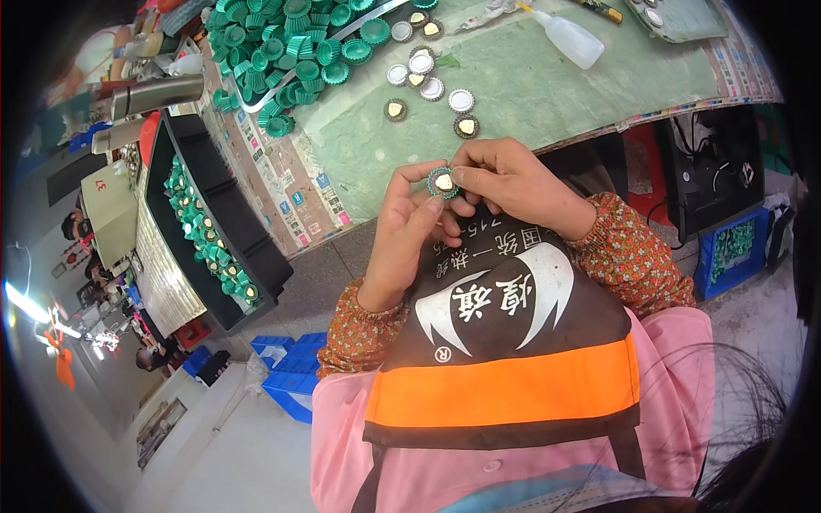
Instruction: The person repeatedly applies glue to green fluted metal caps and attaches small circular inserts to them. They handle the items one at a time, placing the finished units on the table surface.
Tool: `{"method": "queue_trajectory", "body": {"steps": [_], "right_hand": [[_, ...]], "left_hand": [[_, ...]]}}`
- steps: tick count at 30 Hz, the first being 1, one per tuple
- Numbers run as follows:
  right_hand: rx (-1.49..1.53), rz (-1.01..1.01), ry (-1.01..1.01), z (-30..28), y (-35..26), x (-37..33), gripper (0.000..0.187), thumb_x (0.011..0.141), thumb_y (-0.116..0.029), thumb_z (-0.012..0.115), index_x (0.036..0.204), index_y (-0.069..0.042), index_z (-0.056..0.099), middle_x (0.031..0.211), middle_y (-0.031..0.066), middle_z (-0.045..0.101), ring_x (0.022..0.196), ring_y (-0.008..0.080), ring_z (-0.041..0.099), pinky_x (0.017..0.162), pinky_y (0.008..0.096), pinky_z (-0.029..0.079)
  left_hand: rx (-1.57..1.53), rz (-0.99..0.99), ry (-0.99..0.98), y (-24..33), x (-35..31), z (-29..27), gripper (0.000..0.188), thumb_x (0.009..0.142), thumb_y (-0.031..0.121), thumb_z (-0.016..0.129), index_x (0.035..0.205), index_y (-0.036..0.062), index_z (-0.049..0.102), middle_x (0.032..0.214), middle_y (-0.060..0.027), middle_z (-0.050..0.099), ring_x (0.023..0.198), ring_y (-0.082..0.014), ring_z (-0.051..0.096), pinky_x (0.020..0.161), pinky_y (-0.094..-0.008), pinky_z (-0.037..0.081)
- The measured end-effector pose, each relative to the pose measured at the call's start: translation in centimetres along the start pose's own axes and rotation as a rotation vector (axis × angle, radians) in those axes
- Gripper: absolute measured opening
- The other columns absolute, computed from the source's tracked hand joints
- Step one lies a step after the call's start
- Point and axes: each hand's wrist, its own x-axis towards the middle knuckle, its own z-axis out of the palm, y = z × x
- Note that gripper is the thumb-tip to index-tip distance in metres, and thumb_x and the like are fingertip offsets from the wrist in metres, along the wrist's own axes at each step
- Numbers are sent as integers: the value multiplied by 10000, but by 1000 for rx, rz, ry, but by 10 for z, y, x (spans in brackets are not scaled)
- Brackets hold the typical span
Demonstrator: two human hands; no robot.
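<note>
In front of my apron, at the table's near edge, both hands hold a small round fluted green cup (434,191) with a dark scalloped disc and a gold-coloured centre in it. My left hand (404,224) is closed on it from the left, thumb at its lower edge. From the right, my right hand (523,185) pinches its rim between thumb and fingers. Just beyond my hands lie several loose scalloped discs, among them a dark one with a gold centre (466,126) and a whitish one (461,101). A heap of green fluted cups (295,47) fills a tray at the far left.
A white squeeze bottle (571,38) lies on the green tabletop (530,103). More discs rest on a tray (684,19) at the far right. A black crate (256,265) with filled green cups stands left; a blue crate (708,278) sits low on the right.
</note>
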Motion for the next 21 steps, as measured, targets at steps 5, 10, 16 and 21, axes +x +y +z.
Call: {"method": "queue_trajectory", "body": {"steps": [5,10,16,21], "right_hand": [[47,-24,-13,1,2,-1,200,1000,-196,604,966,-2,637,763,-17,601,580,24,483,503,193,383],[37,-16,-1,3,-1,-1,168,991,-168,618,953,-5,629,772,-21,600,602,22,486,510,193,386],[23,-29,-12,7,-8,-2,167,960,-132,642,923,31,641,760,21,654,702,69,578,607,254,456],[-240,-219,244,-14,-18,-9,150,978,-139,631,972,7,664,774,-23,590,710,40,481,616,242,412]], "left_hand": [[-30,24,-30,-3,1,-3,435,1026,176,518,1433,69,409,1043,-110,677,833,-113,639,736,-273,592],[-53,34,-32,-5,-1,-3,426,1023,163,514,1430,80,422,1042,-96,673,844,-113,632,741,-274,589],[-96,51,17,-8,-4,-10,399,1029,172,520,1409,76,441,1030,-109,671,831,-123,646,724,-287,603],[-265,310,236,7,-10,-58,399,1032,163,535,1411,63,459,1039,-134,677,807,-137,657,709,-312,619]]}}
